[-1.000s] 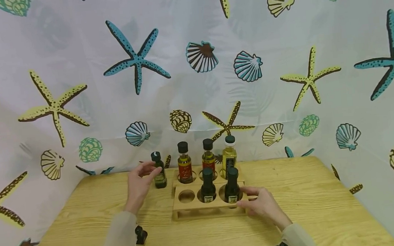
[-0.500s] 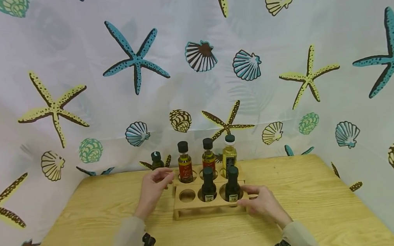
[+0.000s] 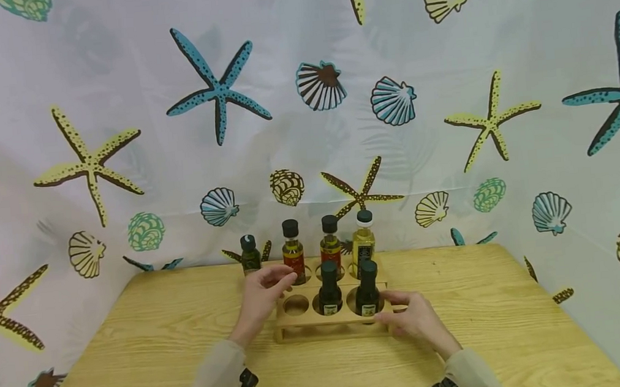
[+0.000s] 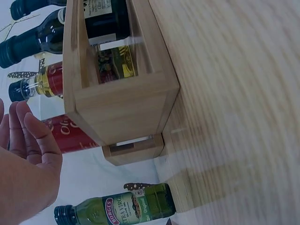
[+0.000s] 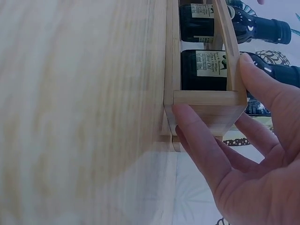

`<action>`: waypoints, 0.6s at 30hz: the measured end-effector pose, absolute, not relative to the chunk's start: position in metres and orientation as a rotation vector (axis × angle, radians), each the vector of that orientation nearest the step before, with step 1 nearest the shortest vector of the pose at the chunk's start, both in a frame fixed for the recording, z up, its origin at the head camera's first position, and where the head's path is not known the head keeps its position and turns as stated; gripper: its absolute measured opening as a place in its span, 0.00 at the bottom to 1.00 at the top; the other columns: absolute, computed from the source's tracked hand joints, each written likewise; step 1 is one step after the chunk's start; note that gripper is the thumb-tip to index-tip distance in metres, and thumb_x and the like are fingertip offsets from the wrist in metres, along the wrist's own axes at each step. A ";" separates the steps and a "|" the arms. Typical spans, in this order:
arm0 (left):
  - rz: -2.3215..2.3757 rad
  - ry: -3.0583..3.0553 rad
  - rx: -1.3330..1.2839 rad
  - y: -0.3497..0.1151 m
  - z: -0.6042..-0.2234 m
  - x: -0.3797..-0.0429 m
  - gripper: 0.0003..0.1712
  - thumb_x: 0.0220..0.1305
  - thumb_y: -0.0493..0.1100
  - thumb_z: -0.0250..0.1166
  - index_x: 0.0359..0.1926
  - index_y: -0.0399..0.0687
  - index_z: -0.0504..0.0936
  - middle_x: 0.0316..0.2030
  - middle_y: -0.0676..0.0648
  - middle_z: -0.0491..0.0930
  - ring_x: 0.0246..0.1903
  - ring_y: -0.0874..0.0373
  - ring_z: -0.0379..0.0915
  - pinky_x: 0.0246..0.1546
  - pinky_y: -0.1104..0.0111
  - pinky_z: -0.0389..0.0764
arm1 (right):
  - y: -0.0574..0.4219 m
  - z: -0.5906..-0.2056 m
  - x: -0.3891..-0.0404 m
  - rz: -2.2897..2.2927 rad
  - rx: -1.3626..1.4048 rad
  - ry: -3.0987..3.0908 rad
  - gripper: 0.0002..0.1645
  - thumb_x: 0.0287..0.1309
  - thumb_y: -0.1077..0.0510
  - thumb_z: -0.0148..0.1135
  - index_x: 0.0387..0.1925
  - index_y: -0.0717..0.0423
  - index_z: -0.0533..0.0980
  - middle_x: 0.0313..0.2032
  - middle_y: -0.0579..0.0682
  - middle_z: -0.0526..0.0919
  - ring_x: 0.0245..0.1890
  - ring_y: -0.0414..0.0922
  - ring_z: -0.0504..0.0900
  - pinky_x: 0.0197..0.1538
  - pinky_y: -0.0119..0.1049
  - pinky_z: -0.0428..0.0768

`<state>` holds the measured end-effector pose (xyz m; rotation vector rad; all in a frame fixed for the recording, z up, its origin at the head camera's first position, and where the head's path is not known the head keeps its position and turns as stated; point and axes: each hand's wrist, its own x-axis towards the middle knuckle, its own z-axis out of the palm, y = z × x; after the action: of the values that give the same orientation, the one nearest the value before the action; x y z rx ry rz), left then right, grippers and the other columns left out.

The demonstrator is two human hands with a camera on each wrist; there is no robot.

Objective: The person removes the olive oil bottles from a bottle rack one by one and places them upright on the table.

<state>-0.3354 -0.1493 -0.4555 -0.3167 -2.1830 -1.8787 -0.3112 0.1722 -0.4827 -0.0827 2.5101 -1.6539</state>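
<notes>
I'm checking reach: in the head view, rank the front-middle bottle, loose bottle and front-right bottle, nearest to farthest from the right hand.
1. Front-right bottle: beside the right hand.
2. Front-middle bottle: next hole left.
3. Loose bottle: off the rack's left end.

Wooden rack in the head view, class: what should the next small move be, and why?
Probably bring the left grip to the red-labelled bottle at the rear left and grasp it: that grip is empty and overlaps the bottle in the head view, while the right grip holds the wooden rack by its right end, which may steady it.
</notes>
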 end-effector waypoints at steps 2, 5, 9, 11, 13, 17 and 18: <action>-1.906 -2.191 -0.320 -0.147 -0.456 -0.335 0.19 0.62 0.47 0.70 0.47 0.36 0.84 0.38 0.38 0.85 0.30 0.59 0.79 0.31 0.65 0.81 | 0.172 -0.483 -0.311 -1.650 -0.095 2.514 0.38 0.47 0.46 0.77 0.62 0.45 0.77 0.65 0.53 0.75 0.58 0.56 0.78 0.39 0.43 0.86; -1.922 -2.217 -0.310 -0.144 -0.457 -0.335 0.18 0.61 0.48 0.70 0.46 0.39 0.85 0.37 0.43 0.85 0.32 0.58 0.79 0.36 0.59 0.83 | 0.172 -0.484 -0.311 -1.638 -0.105 2.522 0.38 0.48 0.46 0.77 0.62 0.46 0.77 0.65 0.53 0.75 0.58 0.56 0.78 0.38 0.42 0.86; -1.913 -2.224 -0.322 -0.139 -0.459 -0.335 0.18 0.61 0.48 0.70 0.46 0.39 0.85 0.36 0.46 0.85 0.32 0.55 0.80 0.40 0.51 0.83 | 0.173 -0.484 -0.311 -1.629 -0.121 2.529 0.38 0.48 0.46 0.77 0.62 0.46 0.76 0.65 0.54 0.75 0.58 0.56 0.78 0.38 0.42 0.86; -1.913 -2.231 -0.340 -0.137 -0.460 -0.336 0.18 0.62 0.47 0.70 0.46 0.38 0.85 0.36 0.46 0.85 0.32 0.54 0.81 0.41 0.50 0.83 | 0.173 -0.484 -0.311 -1.628 -0.128 2.532 0.38 0.48 0.46 0.77 0.62 0.46 0.76 0.65 0.54 0.75 0.58 0.57 0.78 0.38 0.42 0.86; -1.917 -2.246 -0.354 -0.134 -0.461 -0.336 0.18 0.62 0.46 0.70 0.47 0.39 0.84 0.37 0.45 0.85 0.34 0.54 0.82 0.41 0.52 0.84 | 0.173 -0.483 -0.311 -1.636 -0.121 2.533 0.37 0.48 0.46 0.77 0.62 0.46 0.77 0.64 0.54 0.75 0.58 0.57 0.78 0.38 0.42 0.86; -1.900 -2.310 -0.364 -0.128 -0.461 -0.336 0.16 0.62 0.45 0.70 0.49 0.42 0.84 0.42 0.44 0.85 0.37 0.57 0.81 0.40 0.61 0.84 | 0.172 -0.483 -0.311 -1.636 -0.109 2.547 0.36 0.48 0.47 0.77 0.61 0.45 0.78 0.64 0.55 0.76 0.58 0.57 0.78 0.37 0.42 0.86; -1.894 -2.322 -0.367 -0.127 -0.461 -0.336 0.17 0.62 0.45 0.70 0.49 0.42 0.84 0.43 0.43 0.85 0.38 0.58 0.81 0.40 0.62 0.84 | 0.171 -0.482 -0.311 -1.635 -0.111 2.550 0.36 0.48 0.47 0.77 0.61 0.45 0.78 0.63 0.55 0.76 0.58 0.57 0.78 0.37 0.42 0.86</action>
<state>-0.3360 -0.1267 -0.4613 -0.3669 -2.3220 -1.8938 -0.3105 0.1713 -0.4823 -0.1107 2.5500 -1.6352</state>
